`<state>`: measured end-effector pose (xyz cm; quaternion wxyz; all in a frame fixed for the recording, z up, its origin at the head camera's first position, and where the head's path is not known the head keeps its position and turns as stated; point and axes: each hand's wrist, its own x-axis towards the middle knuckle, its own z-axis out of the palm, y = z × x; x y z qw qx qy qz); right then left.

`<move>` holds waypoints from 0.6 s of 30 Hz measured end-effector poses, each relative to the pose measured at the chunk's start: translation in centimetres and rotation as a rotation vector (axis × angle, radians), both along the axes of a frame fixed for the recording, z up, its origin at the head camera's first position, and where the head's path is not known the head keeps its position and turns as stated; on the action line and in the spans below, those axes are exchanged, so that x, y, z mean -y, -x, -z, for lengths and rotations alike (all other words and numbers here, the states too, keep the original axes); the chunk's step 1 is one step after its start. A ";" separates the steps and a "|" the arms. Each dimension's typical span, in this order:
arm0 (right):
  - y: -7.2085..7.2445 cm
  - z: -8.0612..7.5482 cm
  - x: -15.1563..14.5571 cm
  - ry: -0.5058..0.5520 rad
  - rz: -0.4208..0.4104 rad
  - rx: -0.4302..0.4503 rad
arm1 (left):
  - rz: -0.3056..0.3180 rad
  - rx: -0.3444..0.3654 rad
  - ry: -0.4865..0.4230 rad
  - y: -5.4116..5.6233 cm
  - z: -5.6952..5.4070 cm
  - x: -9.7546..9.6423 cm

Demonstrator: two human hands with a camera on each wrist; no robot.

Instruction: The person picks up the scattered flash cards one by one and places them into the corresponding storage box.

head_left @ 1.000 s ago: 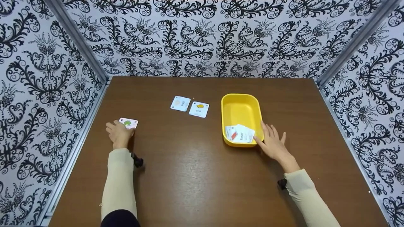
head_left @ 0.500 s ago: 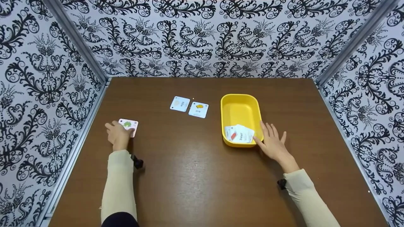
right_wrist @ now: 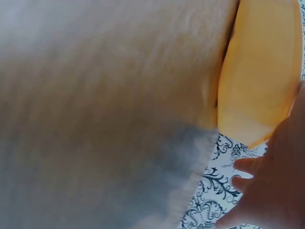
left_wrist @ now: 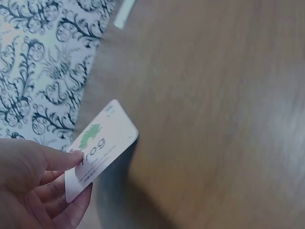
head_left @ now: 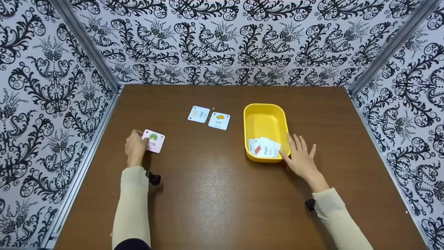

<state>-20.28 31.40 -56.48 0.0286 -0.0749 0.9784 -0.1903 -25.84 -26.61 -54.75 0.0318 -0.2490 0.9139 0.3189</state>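
Note:
My left hand (head_left: pixel 135 147) pinches a white frog card (head_left: pixel 158 141) at the left of the table. In the left wrist view the thumb lies on the printed face of the frog card (left_wrist: pixel 112 136) and the other fingers are behind it. The card is tilted and off the table there. My right hand (head_left: pixel 301 161), fingers spread, rests at the front right rim of a yellow plastic bin (head_left: pixel 264 125). Several cards lie overlapping at the bin's near end, a beef card (head_left: pixel 269 147) on top. The right wrist view catches the bin's outer wall (right_wrist: pixel 259 71).
An egg card (head_left: pixel 198 114) and a pie card (head_left: pixel 219 121) lie side by side on the brown table (head_left: pixel 208 194), left of the bin. Patterned panels (head_left: pixel 222 41) with metal posts enclose the table at the back and both sides.
My left hand has picked up the frog card and brought it a little to the right, tilting it. The right hand and the bin stay where they were.

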 end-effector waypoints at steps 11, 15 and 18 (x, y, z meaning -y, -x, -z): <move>0.1 -0.3 0.0 -0.027 -0.032 -0.144 | 0.058 -0.215 -0.160 0.2 -1.6 -4.7; 0.1 -0.4 -0.1 -0.025 -0.041 -0.159 | 0.107 -0.292 -0.216 0.4 -2.8 -7.1; 0.1 -0.4 -0.1 -0.023 -0.042 -0.177 | 0.147 -0.359 -0.263 0.6 -3.7 -8.9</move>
